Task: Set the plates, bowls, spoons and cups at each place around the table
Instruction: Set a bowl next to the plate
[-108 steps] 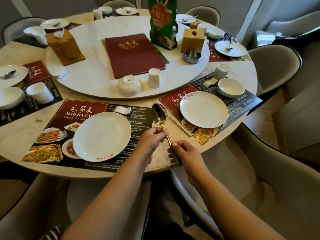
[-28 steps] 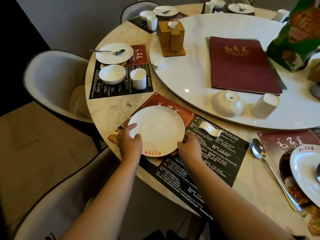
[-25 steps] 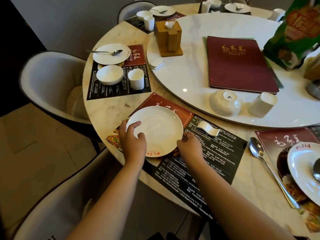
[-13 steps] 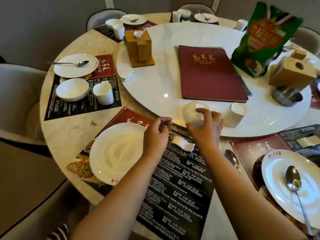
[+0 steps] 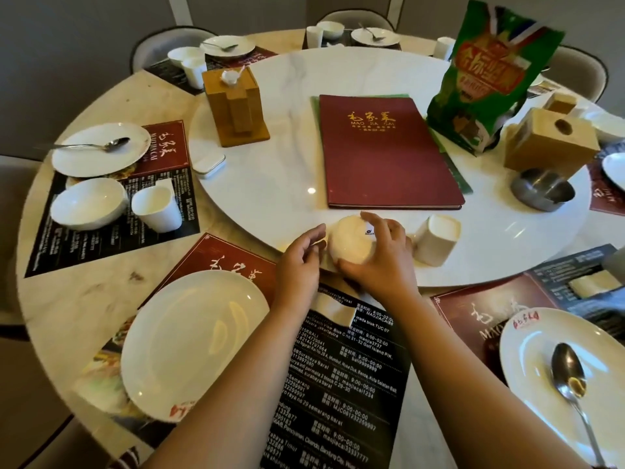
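- Both hands have left the plate (image 5: 192, 340), now lying on its placemat on the counter (image 5: 84, 299).
- Right hand (image 5: 378, 262) fingers now wrap the upturned bowl (image 5: 350, 242) at the turntable's edge; left hand (image 5: 299, 265) touches it, fingers loosely curled.
- Bowl's next, I guess; cup (image 5: 436, 240) waits beside.

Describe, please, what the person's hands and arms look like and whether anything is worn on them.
Both forearms are bare up to the frame's edge: no sleeves, watch or bracelet show. The left hand and right hand wear no gloves or visible rings.
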`<state>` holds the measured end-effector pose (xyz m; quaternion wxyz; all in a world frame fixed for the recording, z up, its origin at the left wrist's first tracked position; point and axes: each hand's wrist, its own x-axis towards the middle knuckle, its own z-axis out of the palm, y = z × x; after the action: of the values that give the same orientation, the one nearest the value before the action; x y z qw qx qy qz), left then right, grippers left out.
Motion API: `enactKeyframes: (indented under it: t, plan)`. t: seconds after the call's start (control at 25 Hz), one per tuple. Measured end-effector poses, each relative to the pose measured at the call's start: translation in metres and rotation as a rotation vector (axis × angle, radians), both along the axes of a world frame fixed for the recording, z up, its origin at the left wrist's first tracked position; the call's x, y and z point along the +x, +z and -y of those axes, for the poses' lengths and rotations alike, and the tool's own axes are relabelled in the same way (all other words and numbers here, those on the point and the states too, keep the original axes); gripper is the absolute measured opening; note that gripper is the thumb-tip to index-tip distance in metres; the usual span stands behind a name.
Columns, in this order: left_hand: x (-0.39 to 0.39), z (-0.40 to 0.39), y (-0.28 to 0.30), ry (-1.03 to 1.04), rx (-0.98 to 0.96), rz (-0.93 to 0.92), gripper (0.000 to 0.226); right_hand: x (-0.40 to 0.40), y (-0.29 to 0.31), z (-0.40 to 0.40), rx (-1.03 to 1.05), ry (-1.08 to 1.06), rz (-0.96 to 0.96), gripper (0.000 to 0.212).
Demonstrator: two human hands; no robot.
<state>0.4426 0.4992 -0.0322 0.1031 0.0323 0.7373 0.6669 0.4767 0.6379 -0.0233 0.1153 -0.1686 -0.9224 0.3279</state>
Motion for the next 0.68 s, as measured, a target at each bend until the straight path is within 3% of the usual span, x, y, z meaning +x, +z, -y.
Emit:
enactKeyframes:
  t: [0.08,0.24,0.36,0.52,0.68]
  plan:
    - [0.004,0.01,0.003,-0.025,0.02,-0.02,0.039,0.018,0.013,0.012,-0.184,0.036,-0.06,0.083]
    - [0.033,0.04,0.013,-0.029,0.118,-0.026,0.03,0.073,0.039,0.052,-0.831,0.102,0.033,0.064]
    - [0.069,0.063,0.024,0.072,0.002,-0.027,0.022,0.107,0.039,0.079,-1.212,-0.104,0.072,0.042]
    - [0.117,0.09,0.025,0.079,-0.324,-0.047,0.026,0.142,0.028,0.101,-1.152,-0.362,0.157,0.049]
    - [0.156,0.103,0.02,0.062,-0.459,0.009,0.029,0.174,0.031,0.11,-1.071,-0.398,0.153,0.025]
